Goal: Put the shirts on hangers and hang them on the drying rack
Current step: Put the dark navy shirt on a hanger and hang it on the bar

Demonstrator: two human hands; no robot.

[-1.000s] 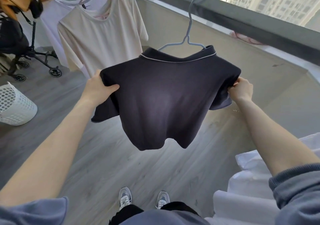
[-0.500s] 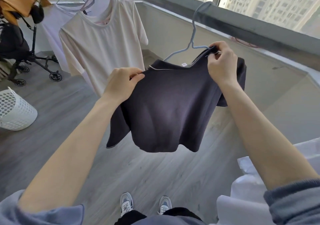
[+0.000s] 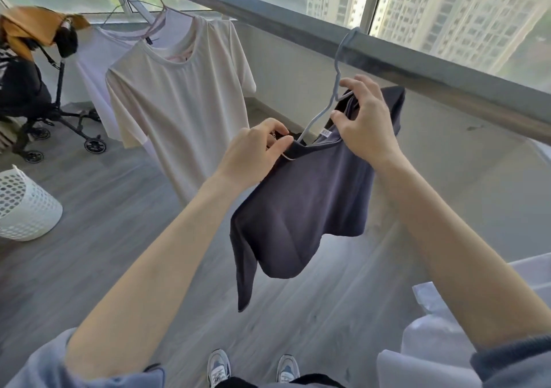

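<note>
A balcony with grey plank flooring runs under tall windows, and a metal rail (image 3: 298, 26) slants across the top. A pale blue hanger (image 3: 337, 89) hooks over the rail, carrying a navy shirt (image 3: 304, 208) that sags towards the floor. The left hand (image 3: 253, 155) pinches the shirt's collar at its left end. The right hand (image 3: 363, 125) grips the collar's right side, next to the hanger's neck. Further left on the rail, a cream shirt (image 3: 179, 104) hangs on its own hanger. A white basket (image 3: 24, 208) stands on the floor at far left, near a black stroller (image 3: 35, 110).
</note>
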